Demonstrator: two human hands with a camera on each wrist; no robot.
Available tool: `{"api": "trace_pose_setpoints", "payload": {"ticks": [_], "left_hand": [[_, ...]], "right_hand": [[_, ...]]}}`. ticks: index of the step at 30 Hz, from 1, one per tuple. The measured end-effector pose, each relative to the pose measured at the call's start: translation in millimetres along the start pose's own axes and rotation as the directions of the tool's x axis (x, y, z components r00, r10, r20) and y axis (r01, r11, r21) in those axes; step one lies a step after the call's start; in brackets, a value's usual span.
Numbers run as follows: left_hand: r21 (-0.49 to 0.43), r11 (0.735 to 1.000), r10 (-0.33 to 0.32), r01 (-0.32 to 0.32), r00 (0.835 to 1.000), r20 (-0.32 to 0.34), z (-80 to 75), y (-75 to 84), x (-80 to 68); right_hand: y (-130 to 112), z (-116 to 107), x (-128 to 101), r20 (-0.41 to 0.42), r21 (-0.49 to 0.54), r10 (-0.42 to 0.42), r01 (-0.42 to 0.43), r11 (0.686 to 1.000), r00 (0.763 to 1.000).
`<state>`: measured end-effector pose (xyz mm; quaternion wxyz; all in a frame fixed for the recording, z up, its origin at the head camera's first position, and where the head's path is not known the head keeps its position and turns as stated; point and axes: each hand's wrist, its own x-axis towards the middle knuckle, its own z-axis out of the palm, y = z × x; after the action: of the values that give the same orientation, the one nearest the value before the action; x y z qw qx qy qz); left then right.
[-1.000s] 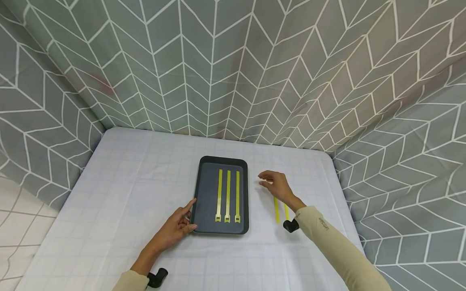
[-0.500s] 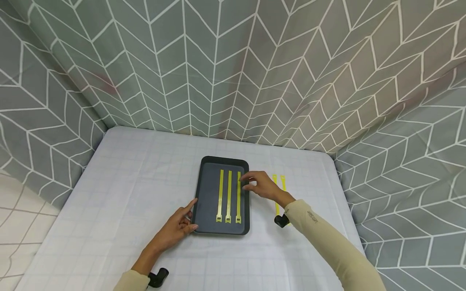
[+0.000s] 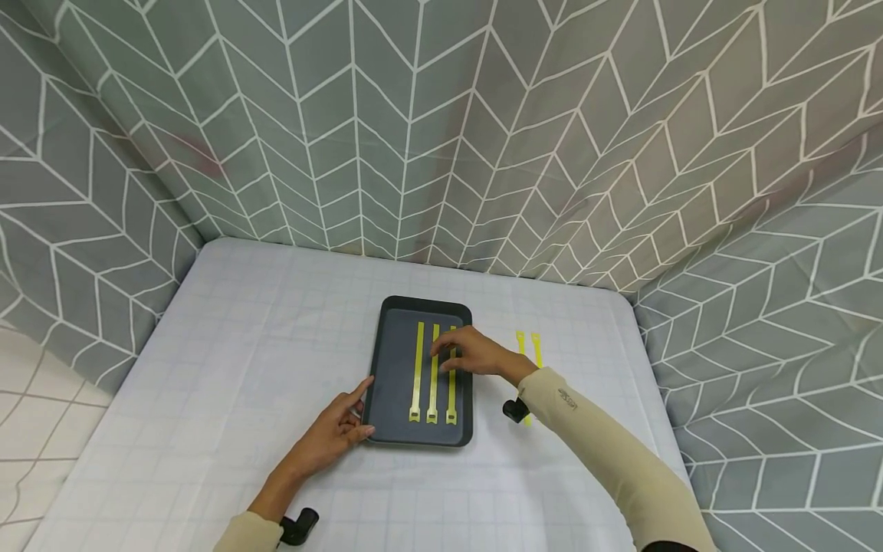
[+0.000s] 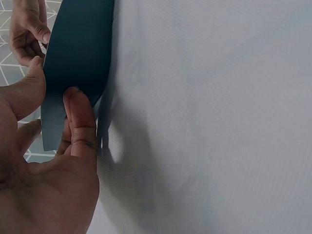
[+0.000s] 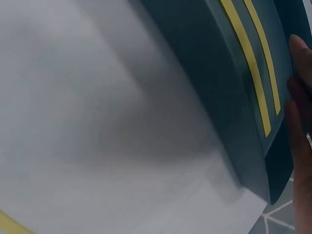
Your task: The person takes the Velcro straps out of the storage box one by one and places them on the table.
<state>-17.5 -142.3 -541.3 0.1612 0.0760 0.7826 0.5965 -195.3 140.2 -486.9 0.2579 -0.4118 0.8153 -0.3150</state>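
Note:
A dark grey tray (image 3: 428,305) lies on the table in the head view. Three yellow cable straps with slotted ends lie lengthwise in it: a left strap (image 3: 417,372), a middle strap (image 3: 433,399) and a right strap (image 3: 451,400). My left hand (image 3: 331,433) grips the tray's near-left edge, its thumb and fingers on the wall (image 4: 80,53) in the left wrist view. Over the tray's right half hovers my right hand (image 3: 476,351), fingers loosely bent, thumb apart, nothing visible between them. It partly covers the middle and right straps.
Two more yellow straps (image 3: 537,345) lie on the white-covered table (image 3: 290,322) right of the tray, partly hidden by the right forearm. Grey patterned curtains (image 3: 441,153) surround the table's back and sides. A dark wrist camera (image 3: 514,410) hangs below the right wrist.
My right hand has moved left from the table beside the tray to above the straps in it. The left hand keeps its hold, and the tray's straps look unmoved.

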Motion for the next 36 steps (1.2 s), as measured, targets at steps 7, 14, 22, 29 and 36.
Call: {"api": "trace_pose_setpoints", "payload": {"ticks": [7,14,22,29,36], "left_hand": [[-0.001,1.0,0.001,-0.001,1.0,0.003,-0.8,-0.7,0.0],[-0.009,1.0,0.015,-0.015,1.0,0.007,0.4,-1.1,0.5],[-0.008,1.0,0.016,-0.016,1.0,0.007,1.5,0.4,1.1],[0.007,1.0,-0.007,0.007,1.0,0.006,0.8,1.0,1.8],[0.008,1.0,-0.009,0.009,1.0,0.0,0.7,-0.1,1.7]], "right_hand": [[-8,2,15,0.113,0.041,0.012,-0.017,0.999,0.994],[-9,5,30,0.185,-0.027,-0.035,0.041,0.999,0.982],[-12,14,44,0.211,-0.257,-0.066,0.121,0.959,0.975],[-11,20,48,0.258,-0.29,-0.074,0.15,0.945,0.963],[-12,22,49,0.267,-0.285,-0.09,0.168,0.944,0.96]]}}
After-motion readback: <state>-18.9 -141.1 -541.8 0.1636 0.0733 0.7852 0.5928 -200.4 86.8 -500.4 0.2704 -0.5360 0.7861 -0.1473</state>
